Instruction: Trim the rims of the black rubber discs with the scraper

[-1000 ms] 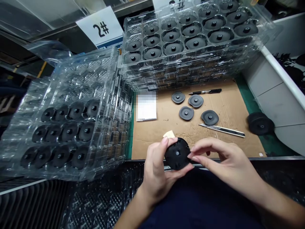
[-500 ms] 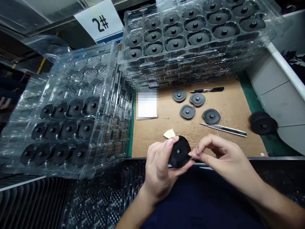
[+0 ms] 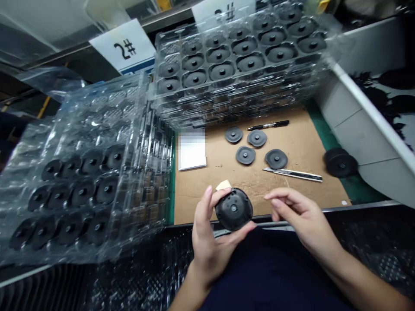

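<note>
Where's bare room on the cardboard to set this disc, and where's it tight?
For the disc in the left hand, bare cardboard lies right of the four black discs, between the pen above and the utility knife below. A narrower strip runs between the white paper and the discs. Crowded around the disc cluster and along the clear tray stacks.

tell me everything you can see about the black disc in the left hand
The black disc is round and matte, and looks like moulded rubber or plastic. Its face has a raised central hub with a small hole, plus faint small marks around it. It is tilted with that face upward, held at its edge by the fingers and thumb of the left hand.
</note>
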